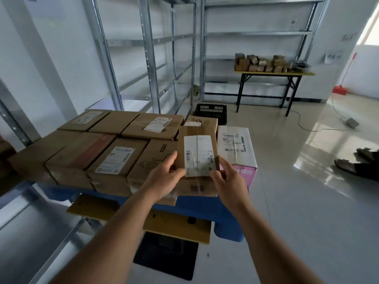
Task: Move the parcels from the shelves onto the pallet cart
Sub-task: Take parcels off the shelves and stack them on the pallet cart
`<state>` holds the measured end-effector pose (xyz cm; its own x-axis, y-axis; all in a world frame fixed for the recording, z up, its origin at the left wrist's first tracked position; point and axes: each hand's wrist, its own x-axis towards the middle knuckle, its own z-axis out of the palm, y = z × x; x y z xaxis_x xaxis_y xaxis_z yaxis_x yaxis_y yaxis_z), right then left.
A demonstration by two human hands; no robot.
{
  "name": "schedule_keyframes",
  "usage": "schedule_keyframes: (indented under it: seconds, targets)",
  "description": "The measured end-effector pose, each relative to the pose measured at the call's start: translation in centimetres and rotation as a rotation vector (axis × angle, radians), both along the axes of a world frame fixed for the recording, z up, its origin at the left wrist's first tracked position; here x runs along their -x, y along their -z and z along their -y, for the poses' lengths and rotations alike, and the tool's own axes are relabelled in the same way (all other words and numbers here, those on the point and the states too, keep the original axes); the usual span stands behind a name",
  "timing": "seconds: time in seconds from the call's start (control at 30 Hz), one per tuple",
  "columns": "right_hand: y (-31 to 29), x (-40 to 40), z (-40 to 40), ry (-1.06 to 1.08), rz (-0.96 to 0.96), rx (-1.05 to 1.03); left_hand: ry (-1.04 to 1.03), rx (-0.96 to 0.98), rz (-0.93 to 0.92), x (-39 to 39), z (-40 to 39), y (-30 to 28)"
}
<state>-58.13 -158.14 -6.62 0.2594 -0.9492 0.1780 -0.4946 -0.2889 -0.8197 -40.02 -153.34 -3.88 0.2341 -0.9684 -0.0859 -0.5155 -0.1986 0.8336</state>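
Your left hand (164, 177) and right hand (229, 179) grasp a small cardboard parcel (198, 152) by its near corners, thumbs curled over its white-labelled top, holding it over the near right end of the load on the blue pallet cart (196, 206). Whether the parcel already rests on the box beneath it or sits just above cannot be told from this angle. Brown parcels (114, 144) lie packed edge to edge in two rows across the cart, running off toward ten o'clock, several bearing shipping labels. At three o'clock from your parcel, a white-and-pink carton (238, 148) stands at the cart's right edge, just beside it. Bare metal shelves (147, 58) rise behind the cart from eleven to one o'clock. Near the cart's far end at twelve o'clock sits a black plastic crate (211, 111) on the floor. Well apart at one o'clock, a folding bench (272, 73) carries a heap of small brown boxes (260, 62). At three o'clock, a pair of sandalled feet (356, 160) shows at the frame's edge.
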Motion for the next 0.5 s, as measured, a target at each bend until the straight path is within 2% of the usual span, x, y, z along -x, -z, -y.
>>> schedule_keyframes:
  seconds: [0.5]
  targets:
    - [1.5,-1.5,0.9,0.071,-0.047,-0.073,0.105,-0.107,0.18,-1.7,3.2,1.6]
